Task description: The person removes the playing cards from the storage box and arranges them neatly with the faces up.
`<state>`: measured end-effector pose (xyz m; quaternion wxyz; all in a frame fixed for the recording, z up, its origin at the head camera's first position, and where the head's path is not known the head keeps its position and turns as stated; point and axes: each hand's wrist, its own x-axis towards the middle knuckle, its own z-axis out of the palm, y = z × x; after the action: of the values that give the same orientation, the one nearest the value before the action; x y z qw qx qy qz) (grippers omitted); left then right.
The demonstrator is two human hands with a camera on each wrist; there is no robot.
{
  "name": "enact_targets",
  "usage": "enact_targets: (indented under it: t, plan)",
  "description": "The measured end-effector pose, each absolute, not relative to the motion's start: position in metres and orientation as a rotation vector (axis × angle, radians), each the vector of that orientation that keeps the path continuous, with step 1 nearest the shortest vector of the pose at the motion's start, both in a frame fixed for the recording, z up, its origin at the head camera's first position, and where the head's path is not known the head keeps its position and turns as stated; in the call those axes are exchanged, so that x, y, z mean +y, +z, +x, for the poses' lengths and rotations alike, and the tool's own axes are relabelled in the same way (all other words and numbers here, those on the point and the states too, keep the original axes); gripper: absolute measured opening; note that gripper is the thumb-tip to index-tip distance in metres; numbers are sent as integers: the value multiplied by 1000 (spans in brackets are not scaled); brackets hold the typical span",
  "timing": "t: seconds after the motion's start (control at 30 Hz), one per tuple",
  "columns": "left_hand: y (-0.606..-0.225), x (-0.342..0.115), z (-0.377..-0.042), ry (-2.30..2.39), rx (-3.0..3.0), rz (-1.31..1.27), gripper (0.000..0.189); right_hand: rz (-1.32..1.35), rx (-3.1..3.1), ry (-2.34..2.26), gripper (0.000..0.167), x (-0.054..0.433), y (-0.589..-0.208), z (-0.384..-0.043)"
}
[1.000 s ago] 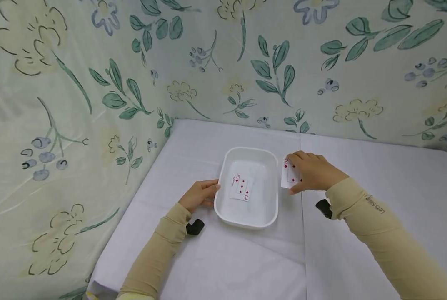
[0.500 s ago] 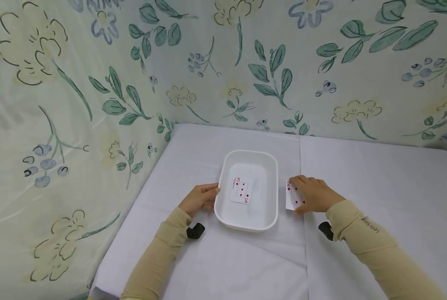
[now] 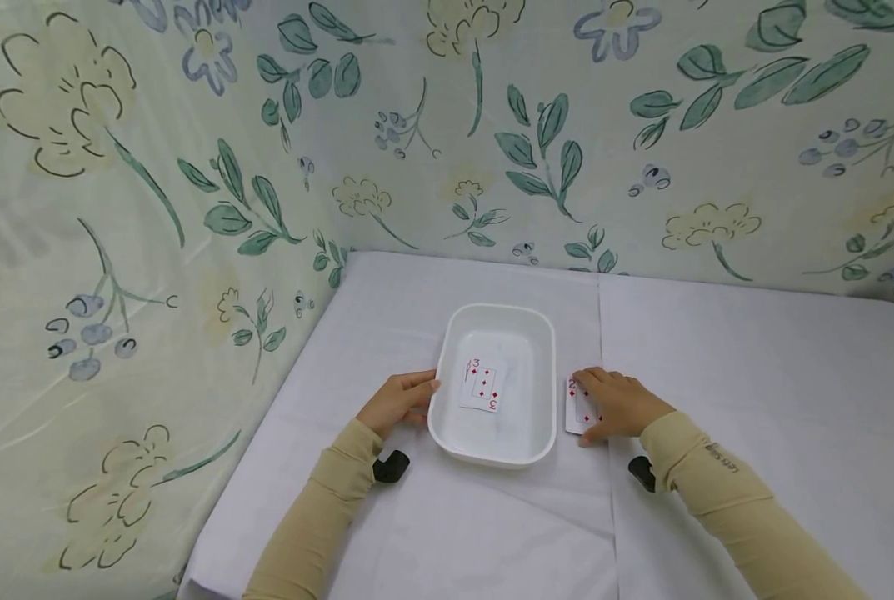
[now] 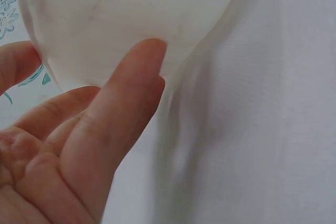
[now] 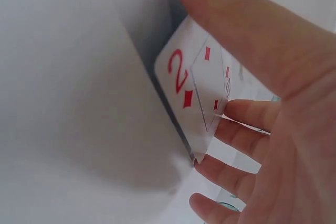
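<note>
A white plastic tray (image 3: 525,375) stands on the table with a three of diamonds (image 3: 480,387) lying face up inside. My left hand (image 3: 394,404) is at the tray's left side, fingers fairly straight. The left wrist view has its thumb (image 4: 131,82) lying against the outer wall. Right of the tray, my right hand (image 3: 622,404) holds a two of diamonds (image 3: 576,412) by its edges between thumb and fingers. In the right wrist view that playing card (image 5: 197,85) is face up and slightly tilted, close over the cloth, with fingertips right at its far edge.
A white cloth (image 3: 447,517) covers the table, with a seam running front to back right of the tray. Floral curtains (image 3: 417,125) hang behind the table and on its left. Dark wrist mounts (image 3: 392,467) sit below both wrists.
My right hand has come down and toward me with the two of diamonds, then shifted slightly left toward the tray. The left hand and the tray keep their places.
</note>
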<state>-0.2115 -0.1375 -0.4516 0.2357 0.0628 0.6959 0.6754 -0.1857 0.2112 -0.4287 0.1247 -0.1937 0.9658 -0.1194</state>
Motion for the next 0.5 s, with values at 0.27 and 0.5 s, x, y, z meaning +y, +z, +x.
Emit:
enact_targets:
  t: [0.27, 0.5]
  plan:
    - [-442, -138, -209, 1848, 1856, 216, 46, -551, 2796, -332, 103, 211, -431, -190]
    - [-430, -138, -204, 1834, 1851, 222, 49, -566, 2823, -303, 100, 211, -420, -199]
